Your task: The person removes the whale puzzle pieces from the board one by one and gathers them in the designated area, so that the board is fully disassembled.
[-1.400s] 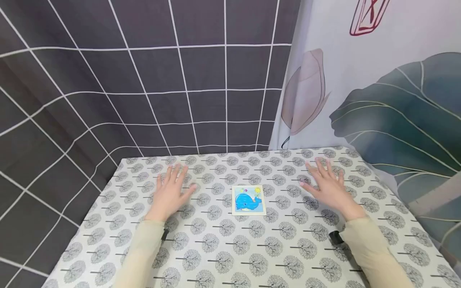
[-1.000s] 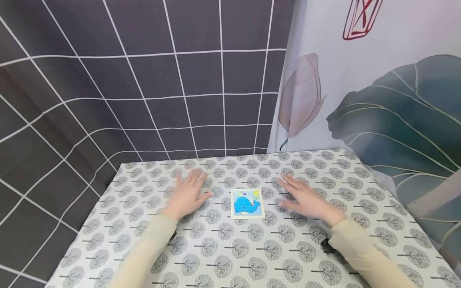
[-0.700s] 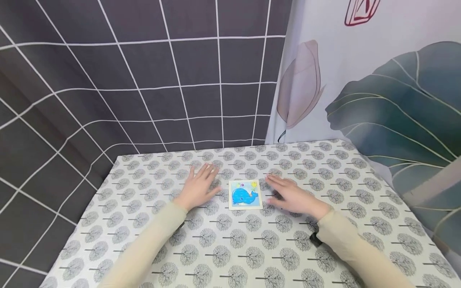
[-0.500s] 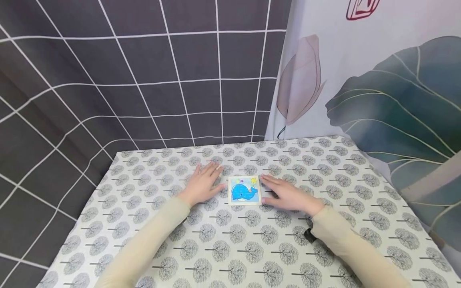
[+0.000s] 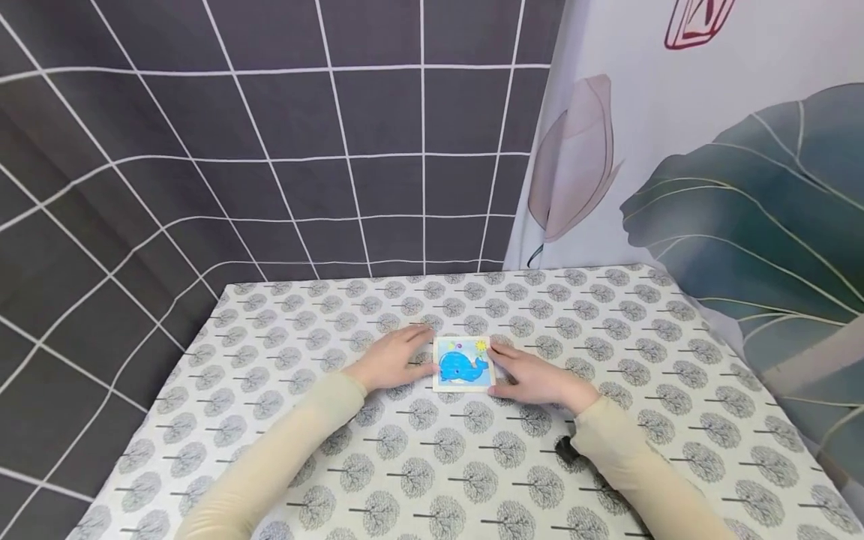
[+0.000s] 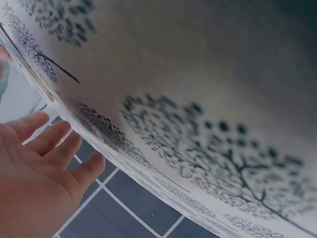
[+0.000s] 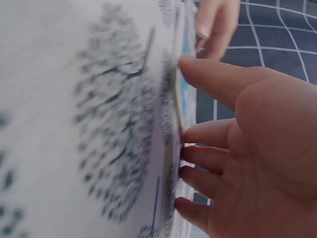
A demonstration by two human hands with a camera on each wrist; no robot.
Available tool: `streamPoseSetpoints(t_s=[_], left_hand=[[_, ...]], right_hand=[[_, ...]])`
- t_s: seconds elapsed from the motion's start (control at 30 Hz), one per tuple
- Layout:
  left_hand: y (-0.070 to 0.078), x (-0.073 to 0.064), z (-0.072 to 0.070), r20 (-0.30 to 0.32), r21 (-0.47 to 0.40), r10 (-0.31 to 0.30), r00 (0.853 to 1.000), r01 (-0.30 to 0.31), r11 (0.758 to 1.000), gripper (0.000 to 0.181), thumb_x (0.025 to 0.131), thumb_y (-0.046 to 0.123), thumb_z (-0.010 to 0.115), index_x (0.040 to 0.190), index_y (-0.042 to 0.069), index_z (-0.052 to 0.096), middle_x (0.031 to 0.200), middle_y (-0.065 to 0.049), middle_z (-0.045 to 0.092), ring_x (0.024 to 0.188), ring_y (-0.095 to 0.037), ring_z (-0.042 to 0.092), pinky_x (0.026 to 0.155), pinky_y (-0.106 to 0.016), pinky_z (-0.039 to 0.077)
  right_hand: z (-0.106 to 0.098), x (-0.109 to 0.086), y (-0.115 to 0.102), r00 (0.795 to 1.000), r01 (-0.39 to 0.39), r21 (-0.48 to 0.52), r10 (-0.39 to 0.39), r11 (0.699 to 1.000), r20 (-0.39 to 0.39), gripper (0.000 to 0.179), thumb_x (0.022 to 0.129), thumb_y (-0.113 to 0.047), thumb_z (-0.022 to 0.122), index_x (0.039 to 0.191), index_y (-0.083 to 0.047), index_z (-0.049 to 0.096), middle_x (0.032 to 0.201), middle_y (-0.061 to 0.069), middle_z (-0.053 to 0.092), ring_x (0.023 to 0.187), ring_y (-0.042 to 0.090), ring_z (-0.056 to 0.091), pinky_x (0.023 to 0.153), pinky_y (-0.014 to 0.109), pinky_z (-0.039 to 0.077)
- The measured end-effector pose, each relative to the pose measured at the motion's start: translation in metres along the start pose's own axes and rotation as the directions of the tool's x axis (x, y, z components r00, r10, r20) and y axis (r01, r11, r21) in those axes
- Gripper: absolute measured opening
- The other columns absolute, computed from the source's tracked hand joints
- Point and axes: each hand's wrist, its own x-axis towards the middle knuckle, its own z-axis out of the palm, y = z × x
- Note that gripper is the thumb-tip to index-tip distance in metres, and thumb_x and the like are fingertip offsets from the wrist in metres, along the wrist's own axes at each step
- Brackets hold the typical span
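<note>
A small square picture board (image 5: 463,365) with a pale border lies flat on the patterned cloth, showing a blue whale and a yellow sun. My left hand (image 5: 391,358) is at its left edge, the thumb tip right at the border and the fingers reaching toward the upper left corner. At the opposite edge, my right hand (image 5: 536,376) has its thumb near the lower right corner and its fingertips by the upper right. The right wrist view catches the board's thin edge (image 7: 177,94) beside the thumb. Fingers of both hands are fairly straight and spread.
A white cloth with grey trees (image 5: 432,465) covers the table. Behind it hangs a dark curtain with a white grid (image 5: 378,187), and to the right a pale curtain with leaf and bud prints (image 5: 749,217). A black strap piece (image 5: 567,450) shows at the right wrist.
Both hands have come inward from far apart on the table to the board's left and right edges. The board stays in about the same place on the cloth; the head view shifts slightly.
</note>
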Motion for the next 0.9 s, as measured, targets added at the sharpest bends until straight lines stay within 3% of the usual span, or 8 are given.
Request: streamPoseSetpoints(t_s=[0.1,0.27,0.57,0.77,0.9], left_hand=[[0.001,-0.001,0.007,0.033,-0.015,0.022,0.999,-0.021,1.0,0.081,0.097,0.061,0.052,0.153,0.004,0.038,0.158,-0.014,0.037,0.146,-0.031,0.035,0.12,-0.046,0.027],[-0.002,0.002,0.012,0.04,-0.013,0.007,0.999,-0.006,1.0,0.082,0.097,0.063,0.05,0.154,0.006,0.038,0.16,-0.011,0.036,0.146,-0.029,0.034,0.12,-0.043,0.026],[-0.005,0.013,0.0,0.061,-0.044,0.015,0.998,-0.013,0.999,0.076,0.099,0.055,0.054,0.153,0.003,0.039,0.158,-0.015,0.038,0.145,-0.033,0.036,0.12,-0.047,0.027],[-0.006,0.02,0.001,0.051,-0.03,-0.012,0.999,0.014,0.999,0.069,0.1,0.054,0.054,0.15,0.008,0.045,0.154,-0.01,0.044,0.141,-0.028,0.041,0.116,-0.048,0.034],[0.001,0.02,0.0,0.05,-0.068,-0.02,0.999,0.024,0.997,0.066,0.098,0.05,0.06,0.147,0.007,0.05,0.15,-0.012,0.047,0.139,-0.03,0.044,0.114,-0.05,0.037]], right_hand=[[0.003,-0.001,-0.002,1.0,-0.007,0.011,0.007,1.0,0.014,0.08,0.097,-0.04,0.065,0.151,0.01,0.033,0.16,0.028,0.023,0.146,0.046,0.027,0.119,0.056,0.023],[0.003,0.003,-0.005,0.998,0.039,-0.021,-0.04,0.999,-0.044,0.076,0.096,-0.035,0.067,0.148,0.011,0.037,0.157,0.033,0.026,0.142,0.051,0.03,0.115,0.061,0.027],[0.002,0.009,-0.005,0.997,-0.01,-0.068,0.005,0.998,-0.078,0.072,0.099,-0.038,0.062,0.152,0.003,0.037,0.161,0.026,0.024,0.146,0.045,0.028,0.113,0.067,0.026],[0.004,0.008,-0.006,0.996,-0.033,-0.06,0.028,0.998,-0.085,0.071,0.098,-0.036,0.063,0.152,0.003,0.038,0.161,0.025,0.026,0.146,0.044,0.027,0.112,0.068,0.026],[0.009,0.01,-0.006,0.996,-0.04,-0.066,0.034,0.997,-0.081,0.072,0.097,-0.039,0.063,0.152,0.001,0.039,0.161,0.023,0.027,0.146,0.043,0.029,0.112,0.068,0.027]])
